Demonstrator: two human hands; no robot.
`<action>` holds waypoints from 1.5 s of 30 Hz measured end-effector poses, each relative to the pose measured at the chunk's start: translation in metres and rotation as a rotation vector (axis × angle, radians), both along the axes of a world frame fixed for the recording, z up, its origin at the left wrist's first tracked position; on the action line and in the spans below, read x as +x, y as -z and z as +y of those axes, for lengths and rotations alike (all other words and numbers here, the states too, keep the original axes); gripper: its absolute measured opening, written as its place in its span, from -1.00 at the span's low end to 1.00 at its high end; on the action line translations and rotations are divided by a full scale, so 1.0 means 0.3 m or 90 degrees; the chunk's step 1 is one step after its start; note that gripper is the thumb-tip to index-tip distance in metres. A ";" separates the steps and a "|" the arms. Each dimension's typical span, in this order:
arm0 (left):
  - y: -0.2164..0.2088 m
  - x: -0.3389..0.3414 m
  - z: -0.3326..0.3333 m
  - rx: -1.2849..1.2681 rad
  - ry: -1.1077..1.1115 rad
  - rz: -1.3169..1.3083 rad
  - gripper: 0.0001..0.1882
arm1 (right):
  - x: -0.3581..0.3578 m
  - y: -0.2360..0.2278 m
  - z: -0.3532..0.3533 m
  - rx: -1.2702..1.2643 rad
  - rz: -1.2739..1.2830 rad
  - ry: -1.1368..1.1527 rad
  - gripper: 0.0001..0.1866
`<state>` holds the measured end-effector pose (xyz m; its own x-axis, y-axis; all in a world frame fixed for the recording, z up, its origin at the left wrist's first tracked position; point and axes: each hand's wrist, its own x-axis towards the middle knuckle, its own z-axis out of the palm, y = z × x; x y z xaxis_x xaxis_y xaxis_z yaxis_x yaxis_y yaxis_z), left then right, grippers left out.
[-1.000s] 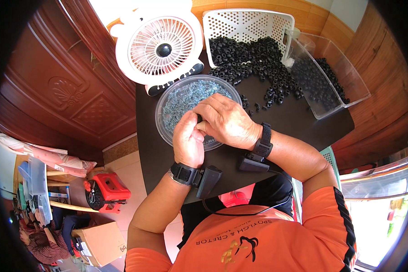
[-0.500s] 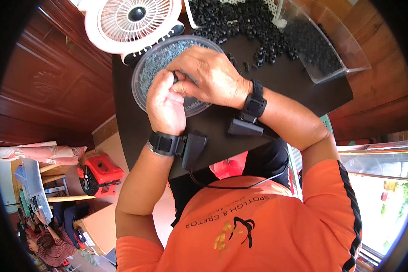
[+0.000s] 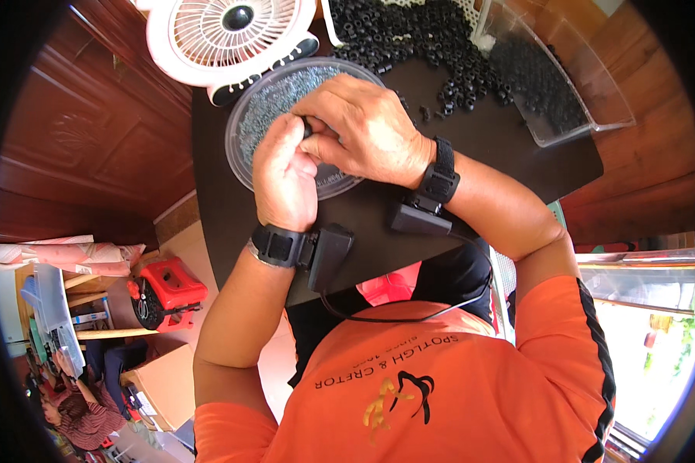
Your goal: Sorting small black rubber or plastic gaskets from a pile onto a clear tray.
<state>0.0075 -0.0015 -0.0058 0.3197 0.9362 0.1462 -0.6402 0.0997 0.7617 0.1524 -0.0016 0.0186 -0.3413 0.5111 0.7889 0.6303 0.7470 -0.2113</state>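
My left hand (image 3: 284, 176) and my right hand (image 3: 367, 130) meet over the near part of a round clear tub (image 3: 232, 147). Small bluish-silver metal pieces (image 3: 269, 104), too fine to name, fill it. A small black plastic part (image 3: 307, 129) shows where the fingertips come together. My right thumb and forefinger pinch it from the right, and the closed fingers of my left hand press on it from the left. Most of this part is covered by fingers.
A white fan (image 3: 235, 42) stands behind the tub. Loose black plastic parts (image 3: 421, 38) lie heaped at the back, and a clear tray (image 3: 552, 139) at the right holds more. Wrist-worn black boxes (image 3: 330, 258) hang over the dark table (image 3: 232, 231). Another person (image 3: 85, 409) is at lower left.
The hands stay together over the tub with only slight finger movement. A little more of the black part shows between the fingertips. The whole view has shifted slightly.
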 end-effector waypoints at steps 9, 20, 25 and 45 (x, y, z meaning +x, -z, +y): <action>-0.001 -0.004 -0.026 0.077 0.049 0.046 -0.69 | 0.019 -0.027 -0.017 0.017 0.041 -0.018 -0.67; -0.029 -0.011 -0.024 0.075 -0.012 0.130 -0.68 | 0.027 -0.043 -0.019 -0.032 0.052 -0.026 -0.65; -0.021 -0.019 -0.014 0.093 -0.002 0.153 -0.68 | 0.033 -0.050 -0.022 -0.050 0.051 -0.039 -0.65; -0.007 -0.014 -0.033 0.028 -0.001 0.121 -0.67 | 0.009 -0.042 -0.038 0.005 -0.035 0.038 -0.67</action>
